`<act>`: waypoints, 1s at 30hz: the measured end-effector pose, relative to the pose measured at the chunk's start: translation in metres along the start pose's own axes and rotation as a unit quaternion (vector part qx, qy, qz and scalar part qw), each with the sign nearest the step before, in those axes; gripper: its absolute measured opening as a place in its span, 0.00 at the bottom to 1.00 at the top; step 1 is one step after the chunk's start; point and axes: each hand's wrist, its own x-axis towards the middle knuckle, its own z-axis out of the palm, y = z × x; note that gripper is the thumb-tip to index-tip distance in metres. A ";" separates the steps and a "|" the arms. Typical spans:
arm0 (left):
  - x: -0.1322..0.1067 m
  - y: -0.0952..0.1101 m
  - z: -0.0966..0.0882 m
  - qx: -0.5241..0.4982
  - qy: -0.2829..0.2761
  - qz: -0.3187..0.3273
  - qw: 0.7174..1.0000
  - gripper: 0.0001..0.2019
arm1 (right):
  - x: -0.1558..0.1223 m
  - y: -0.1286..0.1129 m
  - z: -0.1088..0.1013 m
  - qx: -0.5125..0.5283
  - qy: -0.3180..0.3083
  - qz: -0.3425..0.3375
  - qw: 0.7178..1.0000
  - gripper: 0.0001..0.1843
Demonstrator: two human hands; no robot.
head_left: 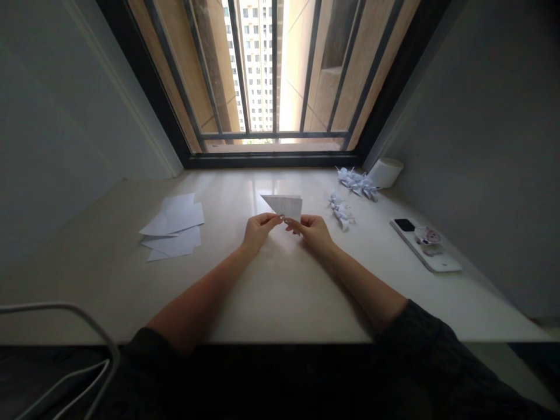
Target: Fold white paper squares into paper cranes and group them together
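Observation:
A folded sheet of white paper (286,204) is held up over the middle of the sill, its pointed corner toward the left and a squarer end at the right. My left hand (260,228) pinches its lower edge between thumb and fingers. Close beside it, my right hand (314,228) grips the same lower edge, thumb in front and fingers curled behind. The two thumbs almost meet. Part of the paper's lower edge is hidden by my fingers.
Loose paper sheets (175,224) overlap at the left. Small folded paper pieces (340,211) lie at the right, with a larger cluster (356,182) behind them by a white roll (385,172). A phone (431,251) lies far right. A cable (87,321) loops at lower left. A barred window (273,158) stands behind.

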 end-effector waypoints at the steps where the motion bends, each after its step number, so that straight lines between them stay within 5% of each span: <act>1: 0.000 0.000 -0.001 -0.002 0.004 -0.002 1.000 0.14 | 0.000 0.001 0.000 -0.001 -0.002 0.001 1.000 0.23; 15: 0.016 -0.002 -0.017 -0.028 0.172 -0.012 0.985 0.20 | 0.000 0.009 0.002 -0.040 -0.015 -0.005 0.999 0.21; 30: 0.011 -0.001 -0.011 0.019 0.120 0.044 0.992 0.15 | 0.012 0.012 -0.019 0.002 0.094 0.025 0.995 0.20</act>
